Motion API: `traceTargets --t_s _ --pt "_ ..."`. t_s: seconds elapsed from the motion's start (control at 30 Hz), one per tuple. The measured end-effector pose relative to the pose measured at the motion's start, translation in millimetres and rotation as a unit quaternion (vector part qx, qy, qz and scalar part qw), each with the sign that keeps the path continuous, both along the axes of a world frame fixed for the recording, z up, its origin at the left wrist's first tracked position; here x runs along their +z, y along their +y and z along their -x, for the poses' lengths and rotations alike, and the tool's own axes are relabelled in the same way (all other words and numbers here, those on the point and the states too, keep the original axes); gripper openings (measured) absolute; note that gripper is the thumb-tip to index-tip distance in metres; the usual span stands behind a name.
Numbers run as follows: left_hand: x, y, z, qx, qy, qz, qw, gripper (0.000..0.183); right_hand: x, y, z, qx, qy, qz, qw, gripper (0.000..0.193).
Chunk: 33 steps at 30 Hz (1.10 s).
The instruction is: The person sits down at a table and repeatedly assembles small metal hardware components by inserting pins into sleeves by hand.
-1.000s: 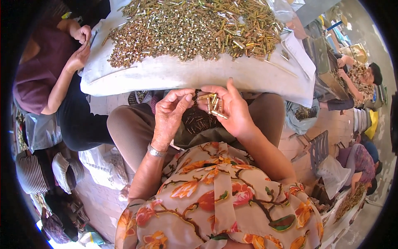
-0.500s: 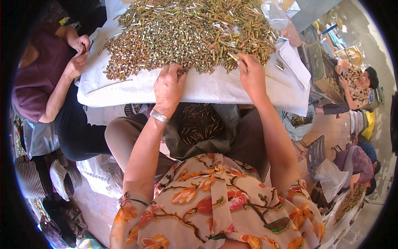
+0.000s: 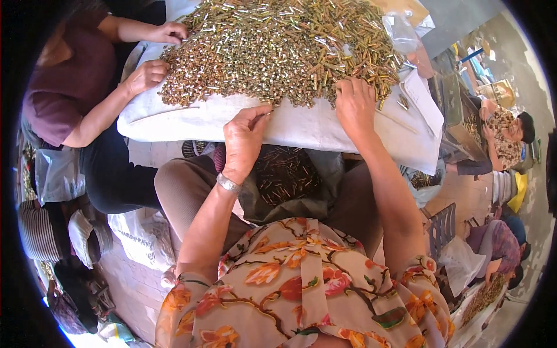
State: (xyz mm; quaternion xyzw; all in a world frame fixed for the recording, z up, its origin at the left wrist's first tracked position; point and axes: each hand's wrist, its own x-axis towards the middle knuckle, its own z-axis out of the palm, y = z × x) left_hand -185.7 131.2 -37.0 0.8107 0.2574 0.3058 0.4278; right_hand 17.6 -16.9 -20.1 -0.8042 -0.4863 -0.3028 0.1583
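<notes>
A wide heap of small brassy metal parts covers the table. Short nut-like pieces [image 3: 232, 72] lie on its left side and longer tube-like pieces [image 3: 331, 35] on its right. At the near edge of the heap my left hand [image 3: 246, 139] is closed in a pinch, a tiny metal piece [image 3: 269, 111] just showing at the fingertips. My right hand [image 3: 355, 107] reaches to the near right edge among the longer pieces, back of the hand up and fingers bent down together. What those fingers hold, if anything, is hidden.
A white cloth [image 3: 191, 132] covers the table. Beneath its front edge, a dark bag [image 3: 287, 174] of metal pieces sits between my knees. At the left, a co-worker's hands [image 3: 148, 75] touch the heap. A paper pad [image 3: 420, 98] and clear plastic bag [image 3: 400, 32] lie at the right.
My left hand has drawn slightly back from the heap, pinching a piece. My right hand, which held a long brassy piece, now has its fingers down at the heap. The co-worker's hands have separated and reached it.
</notes>
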Motion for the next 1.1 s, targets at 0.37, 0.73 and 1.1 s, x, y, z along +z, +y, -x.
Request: traceTargets --t_s 0.37,0.73,1.1 --pt "37.3 -51.7 44.1 -0.135 -0.202 0.434 0.868 0.021 50.8 -38.3 139.5 0.188 0.511 -0.148 0.825 0.016" --pt "47.9 -65.4 63.9 -0.148 -0.225 0.405 0.874 0.027 57.6 -41.9 155.5 0.213 0.451 -0.140 0.855 0.017" --pt "53.1 -63.2 68.4 -0.123 -0.146 0.270 0.944 0.022 47.8 -46.4 154.9 0.243 0.434 -0.148 0.855 0.025"
